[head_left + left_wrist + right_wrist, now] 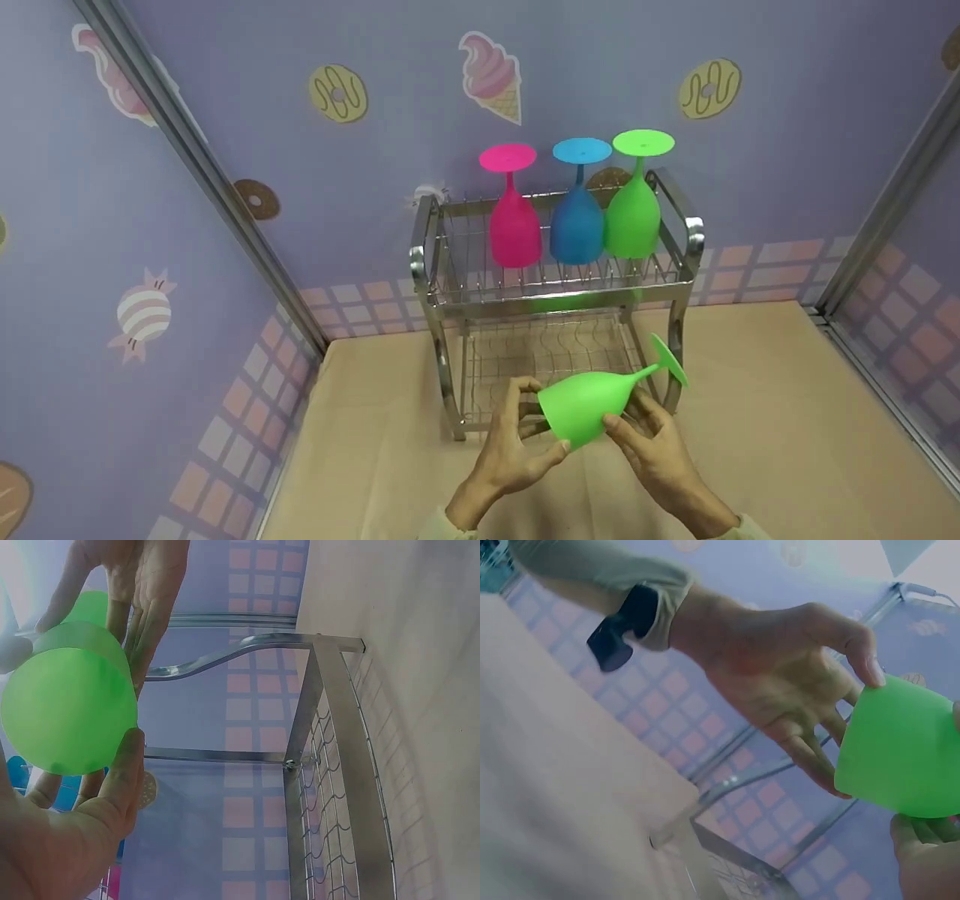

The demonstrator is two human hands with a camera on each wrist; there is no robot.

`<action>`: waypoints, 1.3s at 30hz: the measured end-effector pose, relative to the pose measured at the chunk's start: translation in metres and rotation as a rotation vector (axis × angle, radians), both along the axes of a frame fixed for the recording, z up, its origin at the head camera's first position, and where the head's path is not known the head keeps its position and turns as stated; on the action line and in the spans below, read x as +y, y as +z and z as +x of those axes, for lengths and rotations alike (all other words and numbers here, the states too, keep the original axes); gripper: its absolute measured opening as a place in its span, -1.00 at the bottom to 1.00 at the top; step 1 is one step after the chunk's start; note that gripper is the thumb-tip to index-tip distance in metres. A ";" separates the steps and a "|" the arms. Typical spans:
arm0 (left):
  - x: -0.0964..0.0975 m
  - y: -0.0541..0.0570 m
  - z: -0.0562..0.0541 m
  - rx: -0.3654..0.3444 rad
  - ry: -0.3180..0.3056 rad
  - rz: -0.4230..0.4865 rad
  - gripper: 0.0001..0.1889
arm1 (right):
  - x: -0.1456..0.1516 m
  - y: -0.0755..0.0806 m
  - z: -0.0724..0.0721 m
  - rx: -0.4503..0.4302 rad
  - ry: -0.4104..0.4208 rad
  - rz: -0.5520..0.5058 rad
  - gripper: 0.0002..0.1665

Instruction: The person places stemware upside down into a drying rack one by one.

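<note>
A bright green plastic wine glass (589,409) lies tilted in the air in front of the rack, its mouth to the left and its foot up to the right. My left hand (504,461) grips it by the rim, thumb below and fingers behind. On the other side my right hand (660,456) holds the bowl close to the stem. The left wrist view looks at the mouth of the glass (67,712), with the right hand (146,585) beyond it. In the right wrist view, the left hand's (780,675) thumb and fingers touch the rim.
A two-tier metal dish rack (495,310) stands against the patterned wall. Upside down on its top tier are a pink wine glass (515,234), a blue one (577,231) and another green one (633,225). The rack stands on a beige-covered table (765,405).
</note>
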State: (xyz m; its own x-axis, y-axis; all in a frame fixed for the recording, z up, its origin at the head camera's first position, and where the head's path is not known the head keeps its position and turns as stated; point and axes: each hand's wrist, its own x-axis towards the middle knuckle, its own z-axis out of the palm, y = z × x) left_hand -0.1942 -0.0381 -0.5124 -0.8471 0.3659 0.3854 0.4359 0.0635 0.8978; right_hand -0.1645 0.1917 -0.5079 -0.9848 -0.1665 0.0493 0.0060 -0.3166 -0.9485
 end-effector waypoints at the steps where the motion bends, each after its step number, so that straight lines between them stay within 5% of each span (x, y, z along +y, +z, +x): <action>1: 0.000 0.000 0.000 0.001 -0.001 0.001 -0.27 | -0.001 0.000 0.000 -0.004 0.003 -0.022 -0.07; 11: -0.002 0.002 0.002 0.015 -0.021 0.006 -0.25 | -0.006 0.007 -0.002 0.014 -0.003 -0.087 -0.14; 23: -0.031 0.003 -0.004 0.131 -0.021 0.000 -0.31 | -0.003 0.045 -0.019 0.223 0.029 0.033 -0.22; 33: -0.072 -0.003 -0.023 0.166 0.355 -0.157 -0.44 | 0.001 0.100 -0.044 0.455 0.076 0.247 -0.29; 39: -0.094 -0.014 -0.037 0.195 0.534 -0.174 -0.48 | -0.007 0.144 -0.059 0.482 0.111 0.405 -0.27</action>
